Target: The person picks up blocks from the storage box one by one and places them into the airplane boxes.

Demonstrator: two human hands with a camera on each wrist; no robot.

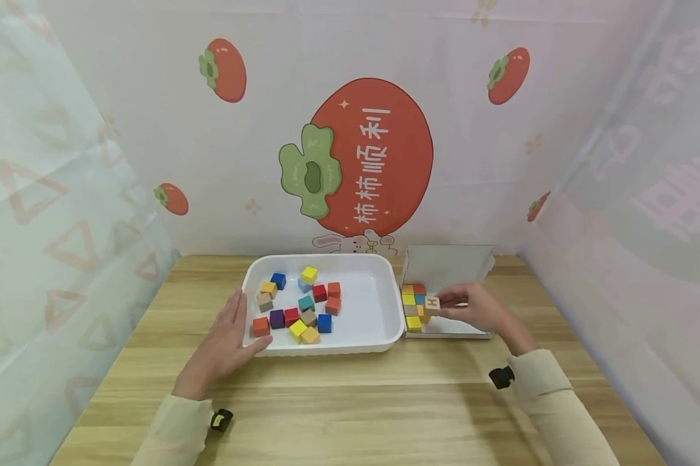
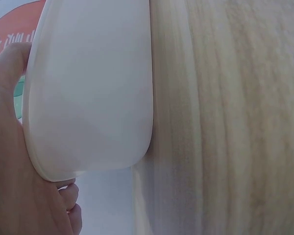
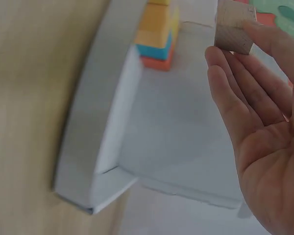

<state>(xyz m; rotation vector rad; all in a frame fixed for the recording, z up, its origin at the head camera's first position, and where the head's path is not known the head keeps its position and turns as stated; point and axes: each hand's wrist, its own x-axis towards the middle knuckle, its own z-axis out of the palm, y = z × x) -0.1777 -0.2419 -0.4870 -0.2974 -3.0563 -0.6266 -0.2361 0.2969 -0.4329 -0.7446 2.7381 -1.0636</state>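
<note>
Lettered block (image 1: 432,306): plain wood cube marked "H"; found right of centre in the head frame, over the white box's left half. In the right wrist frame it sits at upper right, apart from the blocks in the box.
Right hand (image 1: 472,306): thumb and fingers pinch the lettered block.
Left hand (image 1: 224,340): at centre left of the head frame; fingers extended along the tray's left end, thumb spread across its lower-left corner. Contact with the tray noted.
Tray (image 1: 373,298): white, rounded corners, centre of the head frame; coloured and plain wood blocks scattered over its left and middle parts.
Yellow block (image 1: 309,274): upper middle of the tray, resting on a light blue block (image 1: 304,286).
Purple block (image 1: 277,318): lower left of the tray, between orange-red and red blocks.
White box (image 1: 460,327): just beside the tray's right end, lid raised at the rear; coloured blocks packed along its left wall.
Table (image 1: 338,408): wood-grain surface across the lower frame.
Backdrop (image 1: 472,194): pale, printed with red fruit; largest print at upper centre.
Sleeves (image 1: 545,382): beige, at lower left and lower right.
</note>
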